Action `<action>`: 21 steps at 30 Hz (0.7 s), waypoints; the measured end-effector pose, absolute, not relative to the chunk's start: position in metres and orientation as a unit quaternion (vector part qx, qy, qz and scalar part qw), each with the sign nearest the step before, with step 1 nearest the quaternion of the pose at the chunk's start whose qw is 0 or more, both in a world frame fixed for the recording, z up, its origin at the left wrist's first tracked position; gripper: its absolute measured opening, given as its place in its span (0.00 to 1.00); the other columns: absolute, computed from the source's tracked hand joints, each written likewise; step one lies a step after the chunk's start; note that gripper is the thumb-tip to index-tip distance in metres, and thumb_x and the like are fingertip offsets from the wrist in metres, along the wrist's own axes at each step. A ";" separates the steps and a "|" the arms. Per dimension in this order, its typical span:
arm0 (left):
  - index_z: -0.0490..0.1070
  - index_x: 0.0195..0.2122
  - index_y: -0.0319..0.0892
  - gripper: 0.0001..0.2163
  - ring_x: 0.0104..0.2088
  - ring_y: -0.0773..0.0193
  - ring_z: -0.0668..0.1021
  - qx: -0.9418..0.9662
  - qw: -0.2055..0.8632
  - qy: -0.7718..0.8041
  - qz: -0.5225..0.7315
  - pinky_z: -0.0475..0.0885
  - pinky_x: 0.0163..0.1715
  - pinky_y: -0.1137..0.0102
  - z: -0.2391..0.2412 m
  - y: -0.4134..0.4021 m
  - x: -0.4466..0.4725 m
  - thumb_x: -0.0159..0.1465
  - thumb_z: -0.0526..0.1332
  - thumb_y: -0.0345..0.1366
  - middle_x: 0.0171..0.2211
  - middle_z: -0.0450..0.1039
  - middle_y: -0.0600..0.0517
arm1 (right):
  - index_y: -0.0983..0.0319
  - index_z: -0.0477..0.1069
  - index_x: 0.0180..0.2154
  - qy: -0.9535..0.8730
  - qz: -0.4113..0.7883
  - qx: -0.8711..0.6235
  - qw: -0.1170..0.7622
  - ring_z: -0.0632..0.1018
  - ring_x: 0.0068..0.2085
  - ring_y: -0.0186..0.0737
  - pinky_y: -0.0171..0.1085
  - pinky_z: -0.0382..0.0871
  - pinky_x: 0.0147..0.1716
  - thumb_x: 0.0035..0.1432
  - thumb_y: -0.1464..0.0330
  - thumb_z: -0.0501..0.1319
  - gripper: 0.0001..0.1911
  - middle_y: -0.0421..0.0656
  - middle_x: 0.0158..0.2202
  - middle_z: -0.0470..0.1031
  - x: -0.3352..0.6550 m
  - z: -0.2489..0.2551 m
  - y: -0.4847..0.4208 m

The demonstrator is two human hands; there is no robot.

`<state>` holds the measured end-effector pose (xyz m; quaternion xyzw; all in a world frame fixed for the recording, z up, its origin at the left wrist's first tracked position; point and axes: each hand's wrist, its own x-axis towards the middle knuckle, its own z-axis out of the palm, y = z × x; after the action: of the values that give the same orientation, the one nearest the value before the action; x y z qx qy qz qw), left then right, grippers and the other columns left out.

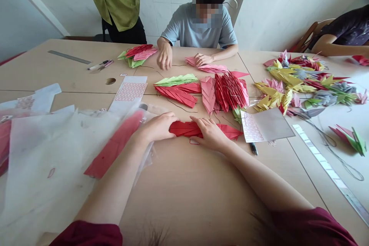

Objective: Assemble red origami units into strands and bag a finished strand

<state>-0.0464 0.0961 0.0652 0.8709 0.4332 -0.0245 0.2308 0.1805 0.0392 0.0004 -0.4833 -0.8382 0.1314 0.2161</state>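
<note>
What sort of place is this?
Probably a craft workroom, though I can't be certain: folded red paper lies in front, a heap of colourful folded pieces sits to the right, and a grey ruler lies far left.

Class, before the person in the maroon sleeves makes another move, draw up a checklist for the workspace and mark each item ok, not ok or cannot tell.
1. Left hand at the left end of the red paper: ok.
2. Right hand on the red paper: ok.
3. Facing person's hands apart from the red paper: ok.
4. Pen beside the right forearm fully uncovered: not ok; the card hides part.
5. Number of layers in the red paper: cannot tell.
</note>
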 end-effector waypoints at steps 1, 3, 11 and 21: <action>0.72 0.51 0.47 0.20 0.43 0.56 0.76 0.868 0.234 0.437 -0.027 0.67 0.39 0.69 0.066 0.098 -0.050 0.56 0.63 0.41 0.46 0.71 0.50 | 0.62 0.51 0.65 -0.838 0.131 -0.482 0.218 0.72 0.54 0.53 0.49 0.65 0.52 0.59 0.57 0.62 0.38 0.53 0.53 0.72 0.182 0.000 0.040; 0.71 0.52 0.48 0.23 0.45 0.55 0.75 0.862 0.246 0.442 -0.036 0.67 0.41 0.69 0.066 0.102 -0.058 0.54 0.65 0.42 0.48 0.71 0.50 | 0.62 0.51 0.64 -0.837 0.125 -0.484 0.222 0.72 0.54 0.53 0.50 0.65 0.52 0.60 0.56 0.61 0.37 0.53 0.54 0.71 0.185 0.001 0.042; 0.72 0.46 0.44 0.24 0.45 0.53 0.74 0.827 0.281 0.485 -0.042 0.67 0.40 0.69 0.062 0.106 -0.059 0.49 0.68 0.46 0.49 0.69 0.48 | 0.62 0.54 0.63 -0.836 0.110 -0.495 0.212 0.71 0.53 0.55 0.51 0.65 0.50 0.60 0.58 0.60 0.34 0.53 0.53 0.70 0.188 0.005 0.040; 0.75 0.24 0.42 0.14 0.23 0.64 0.72 0.739 0.387 0.550 0.038 0.65 0.25 0.71 0.065 0.118 -0.081 0.53 0.66 0.49 0.20 0.72 0.53 | 0.60 0.59 0.60 -0.814 0.095 -0.517 0.248 0.70 0.54 0.54 0.51 0.63 0.53 0.60 0.58 0.59 0.29 0.51 0.55 0.69 0.185 -0.010 0.038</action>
<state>-0.0811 0.1176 0.0647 0.7394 0.5498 0.0379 0.3868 0.1850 0.0383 -0.0100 -0.5168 -0.8138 0.0947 0.2483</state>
